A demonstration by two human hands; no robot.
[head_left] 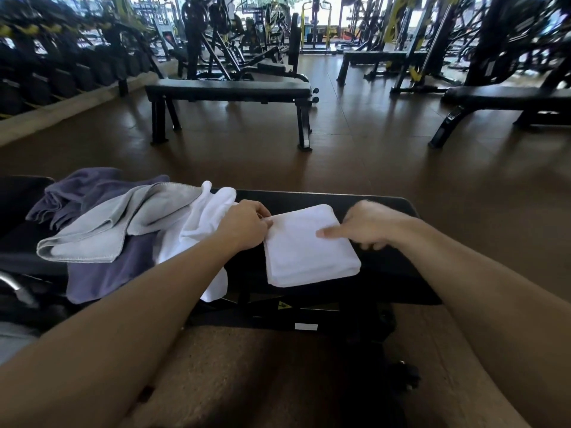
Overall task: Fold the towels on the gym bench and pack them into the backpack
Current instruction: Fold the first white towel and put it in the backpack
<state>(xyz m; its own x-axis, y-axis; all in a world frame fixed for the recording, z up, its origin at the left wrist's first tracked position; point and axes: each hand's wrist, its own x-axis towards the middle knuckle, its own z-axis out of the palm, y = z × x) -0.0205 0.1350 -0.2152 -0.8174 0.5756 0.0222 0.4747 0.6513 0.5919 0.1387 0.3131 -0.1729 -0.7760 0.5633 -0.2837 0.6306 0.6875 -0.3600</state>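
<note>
A white towel (309, 247) lies folded into a small square on the black gym bench (386, 273). My left hand (244, 225) pinches the folded towel's far left corner. At the towel's right edge rests my right hand (367, 225), thumb on top and fingers curled against the side. Left of it sits a loose pile: a crumpled white towel (197, 230), a grey towel (123, 230) draped over it, and a purple towel (102, 273) underneath. No backpack is in view.
Another flat bench (228, 91) stands across the brown floor ahead, and a third bench (506, 100) at the right. A dumbbell rack (61, 78) runs along the left wall. Weight machines fill the background.
</note>
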